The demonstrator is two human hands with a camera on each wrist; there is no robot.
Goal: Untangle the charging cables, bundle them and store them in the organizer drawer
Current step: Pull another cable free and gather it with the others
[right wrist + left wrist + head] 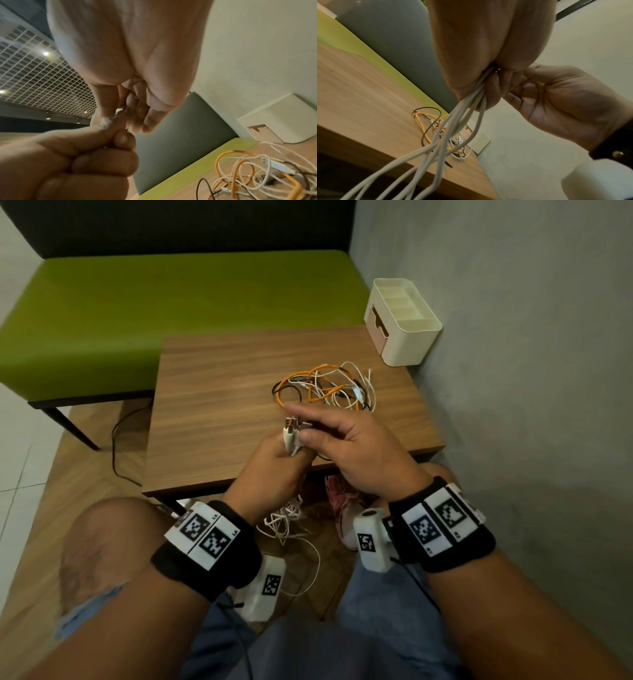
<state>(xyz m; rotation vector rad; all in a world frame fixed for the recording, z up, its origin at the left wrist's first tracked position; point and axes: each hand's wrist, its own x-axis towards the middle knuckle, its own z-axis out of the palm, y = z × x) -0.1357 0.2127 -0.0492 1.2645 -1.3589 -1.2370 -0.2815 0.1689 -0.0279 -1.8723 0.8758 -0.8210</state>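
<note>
My left hand (274, 470) is held over the table's front edge and grips a white charging cable (467, 112) folded into several strands. Its plug ends (291, 429) stick up out of the fist, and its loops (286, 518) hang down between my knees. My right hand (305, 428) meets the left and pinches at those plug ends with thumb and curled fingers (137, 116). A tangle of orange, white and black cables (325, 386) lies on the wooden table beyond both hands. The cream organizer (407, 337) stands at the far right corner, its tan drawer (376, 328) closed.
The small wooden table (212, 405) stands against a grey wall (513, 371) on the right. A green bench (154, 302) runs behind it. A black cord (118, 446) trails on the floor at left. A pink-and-white shoe (342, 508) lies under the table.
</note>
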